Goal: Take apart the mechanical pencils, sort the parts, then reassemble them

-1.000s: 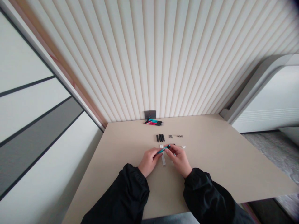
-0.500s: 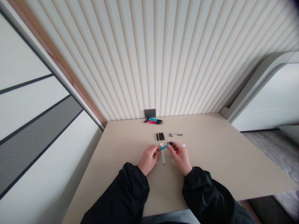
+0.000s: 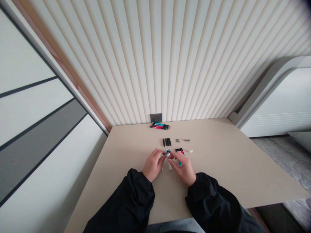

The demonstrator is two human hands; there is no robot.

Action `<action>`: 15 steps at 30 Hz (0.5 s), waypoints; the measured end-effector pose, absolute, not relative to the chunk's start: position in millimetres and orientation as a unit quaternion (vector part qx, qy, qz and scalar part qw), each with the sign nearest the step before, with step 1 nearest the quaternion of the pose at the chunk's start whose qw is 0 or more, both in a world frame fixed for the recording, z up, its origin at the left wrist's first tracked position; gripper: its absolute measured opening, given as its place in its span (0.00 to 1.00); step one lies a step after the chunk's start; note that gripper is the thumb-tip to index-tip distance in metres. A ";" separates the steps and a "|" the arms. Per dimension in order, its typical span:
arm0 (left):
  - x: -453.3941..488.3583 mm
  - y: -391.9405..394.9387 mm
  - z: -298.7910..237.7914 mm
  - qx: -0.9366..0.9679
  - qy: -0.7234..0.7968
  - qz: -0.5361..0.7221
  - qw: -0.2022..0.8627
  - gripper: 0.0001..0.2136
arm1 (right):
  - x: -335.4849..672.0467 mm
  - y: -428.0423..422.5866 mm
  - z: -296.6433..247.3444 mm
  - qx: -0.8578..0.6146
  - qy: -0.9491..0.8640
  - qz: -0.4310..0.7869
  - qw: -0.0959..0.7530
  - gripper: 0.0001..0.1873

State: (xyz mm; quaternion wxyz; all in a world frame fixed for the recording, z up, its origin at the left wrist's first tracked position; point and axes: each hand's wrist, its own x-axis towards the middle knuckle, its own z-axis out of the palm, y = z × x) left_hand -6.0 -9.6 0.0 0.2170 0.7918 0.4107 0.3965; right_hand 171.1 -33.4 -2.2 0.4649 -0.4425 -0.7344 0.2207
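Note:
Close together over the middle of the table, my left hand (image 3: 153, 163) and my right hand (image 3: 183, 169) meet at a small blue pen barrel (image 3: 168, 150) with a dark end. The thumb and index finger of my left hand are closed on it. My right fingertips are closed at its near side; the exact grip is partly hidden. Thin white refills (image 3: 170, 167) lie below and between the hands. Just beyond my right hand are pen barrels with black ends, one of them pink (image 3: 182, 151), partly covered by the hand.
Several black pen grips (image 3: 167, 142) lie in a row beyond my hands. Small grey metal parts (image 3: 177, 140), springs (image 3: 187, 140) and a white piece (image 3: 190, 151) sit farther right. Pens (image 3: 159, 126) are piled by the wall socket (image 3: 156, 117).
The blue barrel has turned from lying sideways to pointing away, so it looks shorter. My right hand has moved left and nearer, uncovering the pink barrel and white piece.

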 end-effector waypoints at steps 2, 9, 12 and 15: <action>-7.9 -9.5 -0.7 0.759 0.455 0.425 0.192 0.05 | 168.2 -35.0 -2.9 -0.428 -0.786 0.165 0.414 0.17; -8.4 -8.3 -7.9 0.729 0.524 0.407 0.166 0.06 | 161.7 -41.1 -5.2 -0.370 -0.888 0.075 0.260 0.07; -7.2 -8.1 -9.0 0.737 0.521 0.399 0.160 0.07 | 161.0 -41.5 -6.6 -0.366 -0.893 0.062 0.256 0.05; -7.2 -8.1 -8.3 0.745 0.517 0.390 0.162 0.08 | 160.3 -41.0 -7.3 -0.369 -0.892 0.047 0.258 0.04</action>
